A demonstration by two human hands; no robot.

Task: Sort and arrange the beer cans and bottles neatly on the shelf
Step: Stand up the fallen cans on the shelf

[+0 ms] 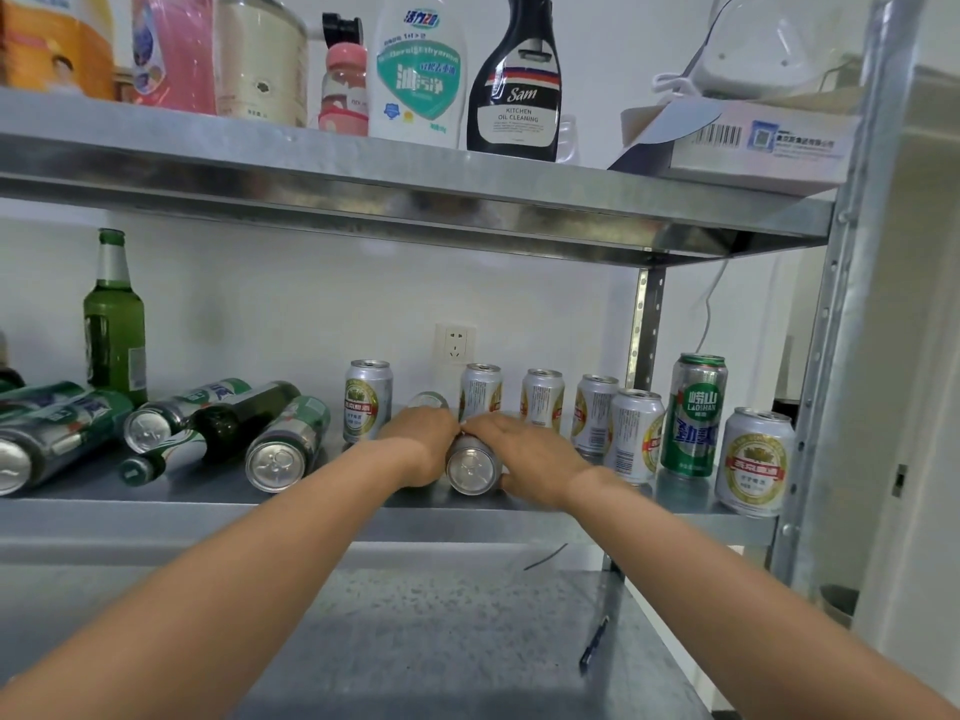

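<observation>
My left hand (421, 444) and right hand (524, 452) are both curled over the toppled silver aluminium beer can (472, 469), 1 palm on each flank, its shiny end facing me near the front edge of the grey galvanised metal shelf (208, 504), middle tier. To do this cleanly I'd tip it up onto its base with the 2 hands working together, not roll it, then slide it back into the row of upright silver cans with red-and-gold labels (543, 402) without nudging them. Another silver can end (427, 400) peeks out just behind my left knuckles, and whether those fingers touch it I cannot tell.
</observation>
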